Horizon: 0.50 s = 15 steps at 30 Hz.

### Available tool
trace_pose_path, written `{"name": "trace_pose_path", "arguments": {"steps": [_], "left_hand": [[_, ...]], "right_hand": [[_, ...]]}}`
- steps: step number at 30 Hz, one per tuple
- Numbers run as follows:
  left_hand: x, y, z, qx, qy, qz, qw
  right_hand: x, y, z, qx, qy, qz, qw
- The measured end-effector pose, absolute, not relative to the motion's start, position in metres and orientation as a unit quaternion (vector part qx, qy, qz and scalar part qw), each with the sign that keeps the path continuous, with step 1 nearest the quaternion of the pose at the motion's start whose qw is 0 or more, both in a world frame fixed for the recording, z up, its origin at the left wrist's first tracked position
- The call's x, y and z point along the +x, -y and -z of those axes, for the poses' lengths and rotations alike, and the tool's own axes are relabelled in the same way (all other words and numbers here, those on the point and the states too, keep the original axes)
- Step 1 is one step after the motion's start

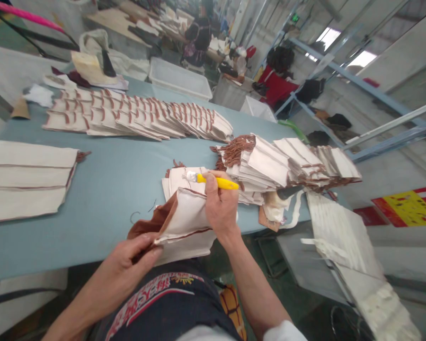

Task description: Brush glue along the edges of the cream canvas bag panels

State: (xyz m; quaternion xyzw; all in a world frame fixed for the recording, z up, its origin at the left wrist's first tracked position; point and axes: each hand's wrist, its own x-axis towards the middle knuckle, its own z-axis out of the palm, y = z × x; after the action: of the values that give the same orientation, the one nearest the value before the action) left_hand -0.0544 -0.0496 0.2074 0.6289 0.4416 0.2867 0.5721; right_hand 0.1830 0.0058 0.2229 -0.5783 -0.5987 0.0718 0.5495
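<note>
My right hand [222,206] is closed around a brush with a yellow handle [227,183] and white-coated bristles [190,176] that point left. The same hand rests against a white fabric piece with brown lining [188,213]. At that piece's lower left corner, my left hand [138,255] pinches the edge between thumb and fingers, and the brown inner side shows. Just behind lies another white piece [173,180] with brown trim on the blue-grey table [110,199].
Stacks of white, brown-edged pieces [266,161] stand to the right. A long overlapping row [135,113] runs along the back, and more pieces [28,180] lie at left. Behind are a white bin [181,80] and a person [199,35]. A glue-stained board [355,251] slopes down at right.
</note>
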Motion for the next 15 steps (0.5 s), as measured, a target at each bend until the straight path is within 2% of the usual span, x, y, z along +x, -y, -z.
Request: {"name": "trace_pose_path", "arguments": {"steps": [6, 10, 15], "left_hand": [[-0.049, 0.056, -0.212, 0.683, -0.412, -0.28, 0.534], [-0.058, 0.064, -0.2, 0.682, -0.45, -0.281, 0.503], [-0.064, 0.071, -0.184, 0.691, -0.493, -0.286, 0.445]], "right_hand": [[0.176, -0.006, -0.212, -0.568, 0.596, -0.059, 0.564], [0.18, 0.031, -0.232, -0.508, 0.626, -0.118, 0.58], [0.168, 0.073, -0.253, -0.423, 0.707, -0.135, 0.55]]}}
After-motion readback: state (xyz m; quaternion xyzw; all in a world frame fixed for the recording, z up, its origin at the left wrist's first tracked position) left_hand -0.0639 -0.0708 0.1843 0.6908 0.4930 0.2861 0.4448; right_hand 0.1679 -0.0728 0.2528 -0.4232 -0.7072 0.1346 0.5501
